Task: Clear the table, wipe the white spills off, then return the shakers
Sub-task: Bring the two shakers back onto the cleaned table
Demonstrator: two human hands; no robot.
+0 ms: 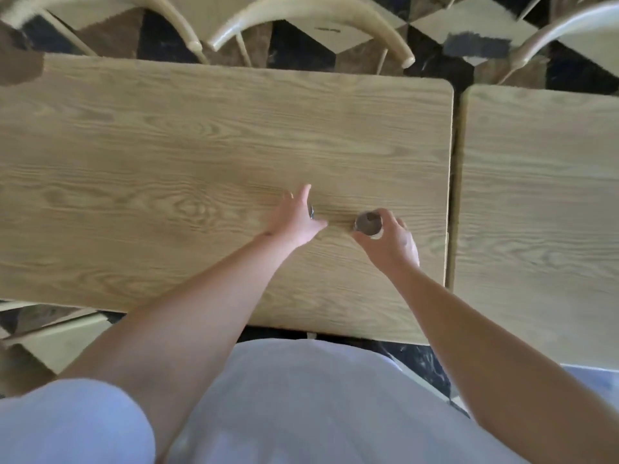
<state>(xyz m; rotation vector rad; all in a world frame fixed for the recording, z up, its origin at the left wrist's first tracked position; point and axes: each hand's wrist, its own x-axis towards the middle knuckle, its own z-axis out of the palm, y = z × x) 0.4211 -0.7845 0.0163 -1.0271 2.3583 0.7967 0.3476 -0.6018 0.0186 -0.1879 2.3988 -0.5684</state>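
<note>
A light wooden table (167, 155) fills the view, and no white spill shows on it. My right hand (390, 241) grips a shaker (367, 224) with a metal lid, held upright on the table's right part. My left hand (296, 214) is just to its left, fingers spread. A sliver of a second shaker (311, 212) shows at its palm side, mostly hidden. I cannot tell whether the left hand is holding that shaker or just touching it.
A second wooden table (542, 212) stands to the right across a narrow gap. Pale curved chair backs (301, 15) line the far edge, over a black, brown and cream patterned floor. Another chair seat (63, 343) sits at the near left.
</note>
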